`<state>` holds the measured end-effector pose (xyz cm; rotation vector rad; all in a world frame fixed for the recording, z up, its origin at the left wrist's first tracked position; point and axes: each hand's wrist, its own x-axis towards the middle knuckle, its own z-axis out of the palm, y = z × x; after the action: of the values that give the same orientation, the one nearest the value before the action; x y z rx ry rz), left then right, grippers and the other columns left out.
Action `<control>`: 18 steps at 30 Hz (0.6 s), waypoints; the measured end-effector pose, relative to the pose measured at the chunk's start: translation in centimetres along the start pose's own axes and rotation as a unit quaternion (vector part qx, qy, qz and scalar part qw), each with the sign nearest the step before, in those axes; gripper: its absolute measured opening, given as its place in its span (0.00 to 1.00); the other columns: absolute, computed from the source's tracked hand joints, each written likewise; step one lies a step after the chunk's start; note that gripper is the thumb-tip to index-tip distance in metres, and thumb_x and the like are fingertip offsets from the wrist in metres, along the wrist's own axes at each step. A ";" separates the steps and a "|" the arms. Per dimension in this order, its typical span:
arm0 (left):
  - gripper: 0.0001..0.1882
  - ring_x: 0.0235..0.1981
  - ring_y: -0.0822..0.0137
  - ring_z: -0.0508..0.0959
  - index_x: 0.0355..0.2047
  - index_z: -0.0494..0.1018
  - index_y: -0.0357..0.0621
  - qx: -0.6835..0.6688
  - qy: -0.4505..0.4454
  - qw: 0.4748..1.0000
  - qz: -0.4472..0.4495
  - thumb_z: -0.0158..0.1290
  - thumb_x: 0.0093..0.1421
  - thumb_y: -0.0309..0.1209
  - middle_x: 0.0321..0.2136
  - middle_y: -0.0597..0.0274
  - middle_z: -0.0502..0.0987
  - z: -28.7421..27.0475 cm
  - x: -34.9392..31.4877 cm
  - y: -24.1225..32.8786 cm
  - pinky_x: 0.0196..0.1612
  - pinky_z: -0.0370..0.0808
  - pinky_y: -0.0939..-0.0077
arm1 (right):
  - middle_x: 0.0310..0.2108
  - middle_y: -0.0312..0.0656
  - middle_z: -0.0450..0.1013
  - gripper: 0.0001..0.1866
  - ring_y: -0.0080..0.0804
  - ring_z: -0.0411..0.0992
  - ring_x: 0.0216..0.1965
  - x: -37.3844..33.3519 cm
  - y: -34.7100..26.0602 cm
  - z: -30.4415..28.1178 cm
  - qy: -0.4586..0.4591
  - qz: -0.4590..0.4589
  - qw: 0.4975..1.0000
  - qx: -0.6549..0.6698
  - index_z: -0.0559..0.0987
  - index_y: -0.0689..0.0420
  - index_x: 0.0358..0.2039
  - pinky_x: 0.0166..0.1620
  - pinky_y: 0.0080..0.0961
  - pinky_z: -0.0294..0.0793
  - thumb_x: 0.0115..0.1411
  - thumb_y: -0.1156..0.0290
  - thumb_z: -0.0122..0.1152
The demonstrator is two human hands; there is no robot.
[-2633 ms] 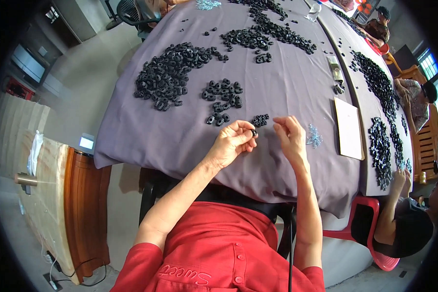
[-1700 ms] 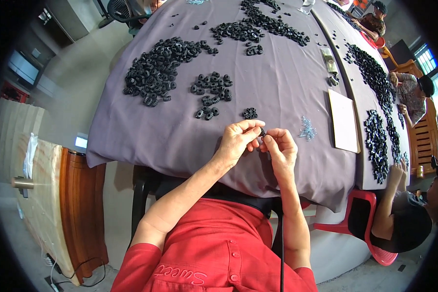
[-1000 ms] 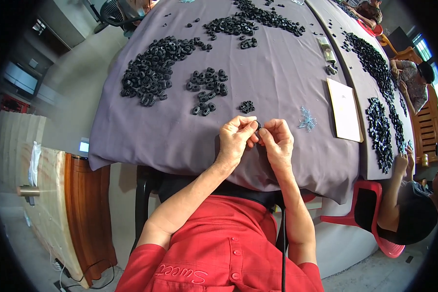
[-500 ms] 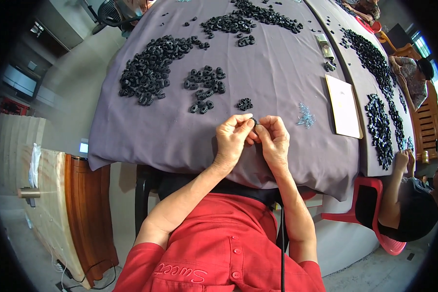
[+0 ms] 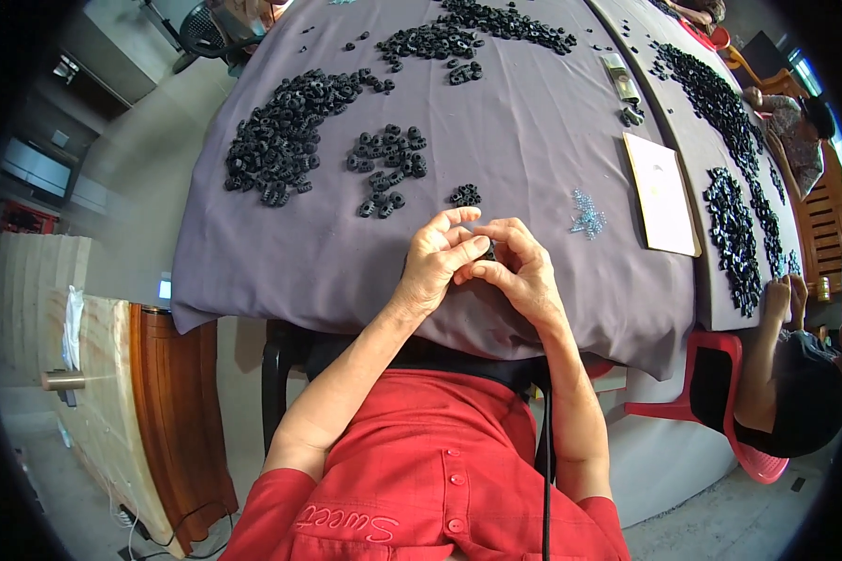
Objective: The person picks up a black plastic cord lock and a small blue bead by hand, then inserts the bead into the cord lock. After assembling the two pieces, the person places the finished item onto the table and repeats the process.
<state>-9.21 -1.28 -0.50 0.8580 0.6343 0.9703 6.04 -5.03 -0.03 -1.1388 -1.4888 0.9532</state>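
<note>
My left hand (image 5: 437, 257) and my right hand (image 5: 517, 265) meet at the near edge of a table draped in grey-purple cloth (image 5: 524, 122). Both pinch one small black ring-shaped part (image 5: 487, 250) between their fingertips; most of it is hidden by the fingers. Just beyond the hands lies a tiny cluster of black parts (image 5: 465, 195). A small heap of pale blue-clear bits (image 5: 587, 214) sits to the right of it.
Piles of black ring parts lie at the left (image 5: 285, 136), the middle (image 5: 388, 164) and the far end (image 5: 477, 28). A white sheet (image 5: 662, 194) lies to the right. Another person (image 5: 800, 374) sits at the right on a red chair (image 5: 720, 374). A wooden cabinet (image 5: 131, 411) stands at lower left.
My hands drew back from the small cluster toward the table's near edge and came together. They now work the small black part between the fingertips.
</note>
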 end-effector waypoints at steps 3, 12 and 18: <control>0.21 0.18 0.81 0.68 0.50 0.64 0.37 -0.037 -0.031 0.997 -0.063 0.54 0.59 0.28 0.24 0.69 0.72 0.1 0.0 0.6 0.18 0.63 0.90 | 0.34 0.35 0.66 0.21 0.16 0.61 0.23 0.0 -0.1 0.8 0.016 0.018 0.993 0.114 0.74 0.61 0.42 0.29 0.15 0.65 0.46 0.76 0.68; 0.21 0.18 0.81 0.69 0.51 0.65 0.40 -0.132 -0.051 0.984 -0.112 0.55 0.57 0.27 0.28 0.64 0.74 -0.5 0.2 0.3 0.18 0.65 0.90 | 0.28 0.33 0.66 0.15 0.18 0.60 0.24 0.0 0.8 1.0 0.040 0.008 0.995 0.087 0.74 0.60 0.35 0.31 0.16 0.66 0.46 0.73 0.66; 0.19 0.16 0.81 0.69 0.47 0.66 0.41 -0.146 -0.056 0.981 -0.118 0.57 0.56 0.26 0.27 0.61 0.76 -0.2 0.5 0.1 0.16 0.64 0.90 | 0.26 0.31 0.67 0.12 0.17 0.60 0.24 0.1 0.5 1.1 0.070 -0.004 0.995 0.066 0.73 0.59 0.31 0.30 0.16 0.65 0.47 0.73 0.66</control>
<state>-9.23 -0.75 -0.61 0.5581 0.4711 0.7705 5.09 -4.84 -0.65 -1.0800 -1.2978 0.9341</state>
